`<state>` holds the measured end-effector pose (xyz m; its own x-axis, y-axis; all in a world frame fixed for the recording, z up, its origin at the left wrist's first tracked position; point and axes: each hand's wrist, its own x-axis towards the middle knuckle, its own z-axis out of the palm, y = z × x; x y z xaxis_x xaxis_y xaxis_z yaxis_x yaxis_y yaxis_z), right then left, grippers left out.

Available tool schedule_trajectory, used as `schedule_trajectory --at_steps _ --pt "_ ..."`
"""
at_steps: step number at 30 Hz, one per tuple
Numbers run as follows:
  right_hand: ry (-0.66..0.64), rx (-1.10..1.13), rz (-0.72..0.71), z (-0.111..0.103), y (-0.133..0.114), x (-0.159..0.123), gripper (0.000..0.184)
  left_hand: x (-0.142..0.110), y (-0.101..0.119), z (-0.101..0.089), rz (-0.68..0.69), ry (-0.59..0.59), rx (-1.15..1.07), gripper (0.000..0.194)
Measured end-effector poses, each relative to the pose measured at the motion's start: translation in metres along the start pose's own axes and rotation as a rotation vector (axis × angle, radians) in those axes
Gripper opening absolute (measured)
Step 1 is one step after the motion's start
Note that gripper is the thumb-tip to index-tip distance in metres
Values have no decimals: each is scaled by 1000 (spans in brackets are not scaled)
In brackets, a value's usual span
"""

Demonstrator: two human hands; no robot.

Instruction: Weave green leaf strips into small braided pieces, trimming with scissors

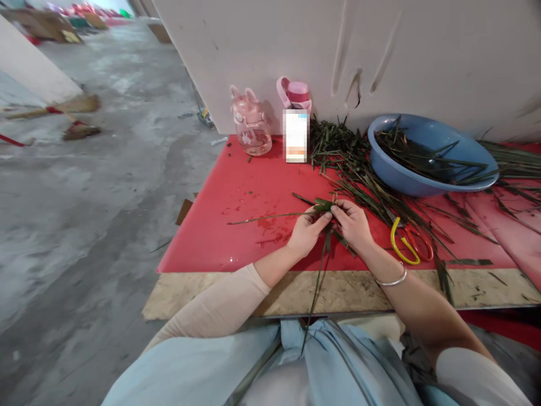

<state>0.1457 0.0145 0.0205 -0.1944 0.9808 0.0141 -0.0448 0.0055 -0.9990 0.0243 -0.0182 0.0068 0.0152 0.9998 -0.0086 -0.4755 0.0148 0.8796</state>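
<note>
My left hand (305, 232) and my right hand (353, 224) meet over the red table cover (236, 197), both pinching a small folded piece of green leaf strips (323, 206). One long thin strip (262, 217) runs out to the left from it. Other strips (315, 287) hang down over the table's front edge toward my lap. My right wrist wears a silver bangle (393, 280).
A blue basin (426, 169) with leaf strips stands at the back right, a heap of loose strips (350, 158) beside it. Yellow-and-red scissors (408, 243) lie right of my hands. A pink bottle (251, 121) and a pink-lidded container (296, 127) stand by the wall. Brooms (63, 107) lie on the concrete floor.
</note>
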Motion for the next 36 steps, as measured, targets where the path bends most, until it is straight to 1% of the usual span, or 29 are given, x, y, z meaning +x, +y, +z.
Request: schedule_trajectory --at_steps 2,3,7,8,10,12,14,17,19,23,27,29,31,34,36 --pt "-13 18 9 0 -1 0 31 2 0 0 -63 -28 -25 39" --pt "-17 24 12 0 -1 0 31 1 0 1 -73 -15 -18 39" --pt "-12 44 79 1 0 2 35 -1 1 4 -34 122 1 33" --pt "10 49 77 1 0 3 37 -1 0 4 -29 145 -14 32" --pt "49 48 26 0 0 4 39 -1 -2 4 -36 169 -45 31" --pt "46 30 -29 0 0 3 37 0 -3 4 -51 179 -57 31" --pt "30 -11 -47 -1 0 2 31 0 -3 3 -58 181 -41 30" --pt "61 -108 -99 -3 -1 0 26 0 0 1 -33 175 14 30" --pt "67 -154 -133 -2 -3 0 25 0 2 0 -5 151 39 30" --pt "38 -72 -65 1 -4 0 27 0 3 -2 5 108 56 30" --pt "20 -19 -27 3 2 2 31 1 3 -1 13 173 61 30" --pt "15 -32 -49 4 6 4 30 1 3 1 10 217 50 30" --pt "37 -65 -111 5 7 7 29 3 5 3 -9 246 34 30" --pt "66 -125 -198 8 3 14 25 9 8 4 -48 275 9 31" --pt "54 -149 -218 12 -1 20 23 14 10 2 -46 286 -6 32"
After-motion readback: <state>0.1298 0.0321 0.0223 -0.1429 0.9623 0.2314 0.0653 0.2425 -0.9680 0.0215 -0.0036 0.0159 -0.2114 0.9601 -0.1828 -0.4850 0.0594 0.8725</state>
